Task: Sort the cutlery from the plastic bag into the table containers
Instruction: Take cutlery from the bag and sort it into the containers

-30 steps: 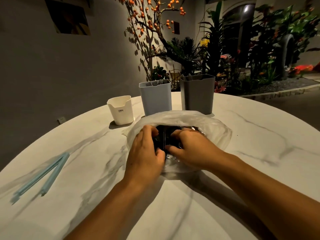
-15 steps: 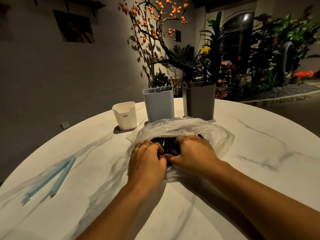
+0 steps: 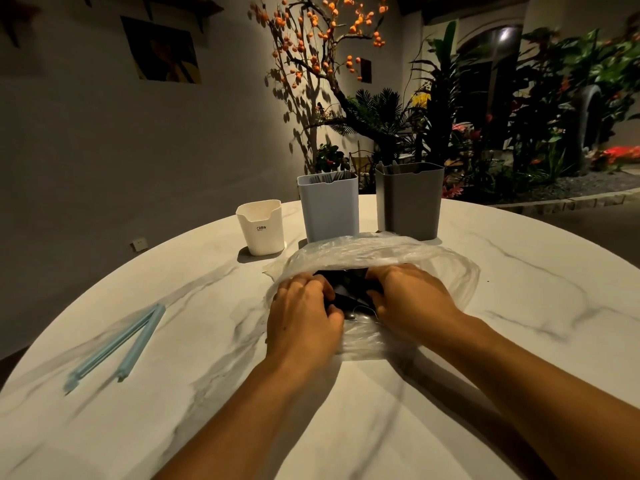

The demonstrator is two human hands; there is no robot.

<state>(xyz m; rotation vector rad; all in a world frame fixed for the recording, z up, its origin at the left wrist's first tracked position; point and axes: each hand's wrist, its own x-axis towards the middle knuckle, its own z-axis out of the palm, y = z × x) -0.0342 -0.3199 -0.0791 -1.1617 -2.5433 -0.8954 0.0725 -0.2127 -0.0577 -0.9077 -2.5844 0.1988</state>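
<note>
A clear plastic bag lies in the middle of the round marble table, its mouth facing me. Dark cutlery shows inside the opening. My left hand and my right hand are both at the mouth, fingers curled round the bundle of dark cutlery; the fingertips are hidden inside. Behind the bag stand three containers: a small white one, a light blue one with fork tips showing, and a grey one with utensil tips showing.
A light blue bag clip lies open on the table's left side. A wall rises at left; a tree with orange fruit and garden plants stand beyond the table's far edge.
The view has tilted up a little, so the containers sit lower in the frame. Both hands stay at the bag's mouth, gathered closer round the dark cutlery; the bag's top has flattened.
</note>
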